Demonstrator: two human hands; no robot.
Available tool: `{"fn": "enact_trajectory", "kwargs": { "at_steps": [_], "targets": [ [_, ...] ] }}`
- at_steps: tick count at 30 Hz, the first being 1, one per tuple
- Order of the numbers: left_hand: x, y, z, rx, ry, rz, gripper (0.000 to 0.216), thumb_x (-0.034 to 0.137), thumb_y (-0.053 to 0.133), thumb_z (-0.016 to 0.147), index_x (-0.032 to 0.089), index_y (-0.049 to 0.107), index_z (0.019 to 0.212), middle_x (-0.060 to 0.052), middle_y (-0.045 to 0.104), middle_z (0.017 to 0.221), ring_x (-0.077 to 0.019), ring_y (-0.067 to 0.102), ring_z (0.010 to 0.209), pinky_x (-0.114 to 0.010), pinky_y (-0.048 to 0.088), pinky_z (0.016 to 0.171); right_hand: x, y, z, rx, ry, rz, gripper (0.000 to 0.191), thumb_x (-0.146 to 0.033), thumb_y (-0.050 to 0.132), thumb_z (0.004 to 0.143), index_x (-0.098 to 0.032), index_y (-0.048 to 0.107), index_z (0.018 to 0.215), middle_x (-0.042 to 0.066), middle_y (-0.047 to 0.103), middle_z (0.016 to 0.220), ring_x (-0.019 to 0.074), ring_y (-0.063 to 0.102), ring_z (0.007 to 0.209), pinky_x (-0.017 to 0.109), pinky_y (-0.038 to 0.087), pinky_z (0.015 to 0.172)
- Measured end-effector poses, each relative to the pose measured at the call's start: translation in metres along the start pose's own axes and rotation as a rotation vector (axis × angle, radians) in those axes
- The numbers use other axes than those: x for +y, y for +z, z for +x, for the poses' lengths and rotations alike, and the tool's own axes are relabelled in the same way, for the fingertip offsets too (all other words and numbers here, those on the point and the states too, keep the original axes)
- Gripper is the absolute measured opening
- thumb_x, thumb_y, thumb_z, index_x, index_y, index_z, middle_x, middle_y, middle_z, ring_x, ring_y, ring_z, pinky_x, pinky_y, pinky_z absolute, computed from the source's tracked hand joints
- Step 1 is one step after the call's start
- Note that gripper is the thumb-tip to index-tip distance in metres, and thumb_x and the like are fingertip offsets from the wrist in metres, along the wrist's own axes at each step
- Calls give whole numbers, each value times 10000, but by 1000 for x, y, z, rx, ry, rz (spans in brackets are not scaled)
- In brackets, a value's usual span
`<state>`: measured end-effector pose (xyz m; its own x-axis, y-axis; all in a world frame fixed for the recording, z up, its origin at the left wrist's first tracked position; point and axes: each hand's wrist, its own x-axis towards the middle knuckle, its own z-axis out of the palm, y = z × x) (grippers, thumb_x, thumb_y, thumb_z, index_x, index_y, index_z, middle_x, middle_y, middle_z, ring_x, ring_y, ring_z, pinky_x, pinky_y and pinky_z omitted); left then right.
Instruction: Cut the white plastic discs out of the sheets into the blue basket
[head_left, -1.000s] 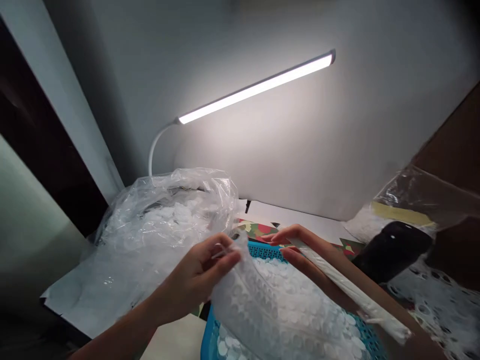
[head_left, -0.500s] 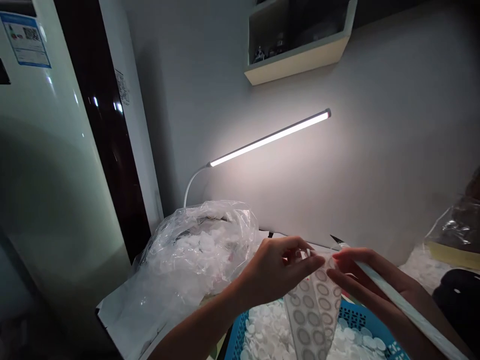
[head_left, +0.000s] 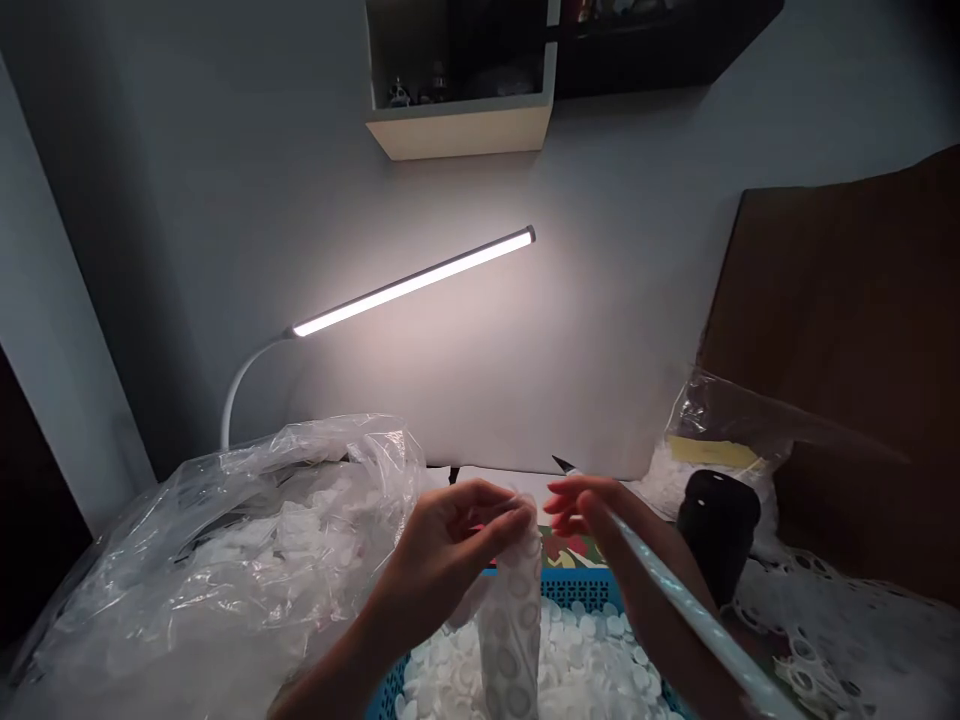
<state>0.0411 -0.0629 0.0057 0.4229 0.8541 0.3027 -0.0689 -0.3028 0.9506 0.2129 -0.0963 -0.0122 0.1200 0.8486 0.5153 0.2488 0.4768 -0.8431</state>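
So here's where we're at: our left hand (head_left: 450, 545) is pinched shut on the top end of a strip (head_left: 511, 625) of backing paper covered in round ring-shaped pads. Thumb and fingertips are clamped on it and the rest hangs straight down. The strip dangles over the near-centre of the scene, right above a blue basket (head_left: 577, 592) that's full of loose white discs (head_left: 592, 660).

Our right hand (head_left: 600, 520) sits just to the right of the strip's top end, fingertips close to the left hand's but not quite touching as far as we can see. It's wrapped around a long pale tool (head_left: 675, 612) that runs back along the palm toward the near right corner. A dark pointed tip pokes out past the fingers on the far side. Exactly how the fingers grip it is hard to make out.

On the left there's a big crumpled clear plastic bag (head_left: 247, 530) with more white discs inside. Behind it a gooseneck lamp (head_left: 412, 285) is lit up against the wall, with a shelf (head_left: 461, 125) higher up. To the right we've got a black cylinder (head_left: 718, 525), a smaller bag (head_left: 712, 440) behind it, a brown board (head_left: 847, 350) leaning at the far right, and a lace cloth (head_left: 847, 640) near right.
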Motion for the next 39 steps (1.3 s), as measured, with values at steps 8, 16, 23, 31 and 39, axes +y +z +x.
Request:
{"fn": "enact_trajectory", "kwargs": {
  "at_steps": [8,16,23,31,39],
  "targets": [
    [1,-13,1,59,-5,53,180,367,691,787,205,737,848,-34,670,821,-143,625,749,-225,541,633,-13,-3,-5,48,-178,-64,267,-433,434,922,-277,650,947,-5,572,646,128,530,520,260,468,554],
    [4,-21,0,123,12,146,156,366,693,788,229,735,850,-22,697,833,-130,624,752,-194,523,618,-28,5,-20,100,-70,-231,87,-350,551,861,-275,551,905,-14,718,709,149,645,590,236,499,551],
    [12,-16,-5,71,-6,128,124,325,680,808,208,720,826,-5,667,799,-119,604,752,-187,517,629,-33,13,-26,25,-11,-273,58,-289,546,863,-306,597,886,-66,733,771,131,693,683,211,517,620],
    [16,-11,-7,50,33,166,110,306,662,831,210,713,812,7,663,810,-108,601,756,-185,488,652,-22,18,-23,3,143,-48,129,-369,589,838,-243,567,857,18,740,773,178,709,697,258,551,611],
    [17,0,-25,205,355,563,80,222,661,828,237,739,817,14,658,750,-118,621,684,-225,475,616,-8,23,-21,-112,97,154,188,-408,562,849,-228,509,834,10,699,639,161,663,577,268,490,527]
  ]
}}
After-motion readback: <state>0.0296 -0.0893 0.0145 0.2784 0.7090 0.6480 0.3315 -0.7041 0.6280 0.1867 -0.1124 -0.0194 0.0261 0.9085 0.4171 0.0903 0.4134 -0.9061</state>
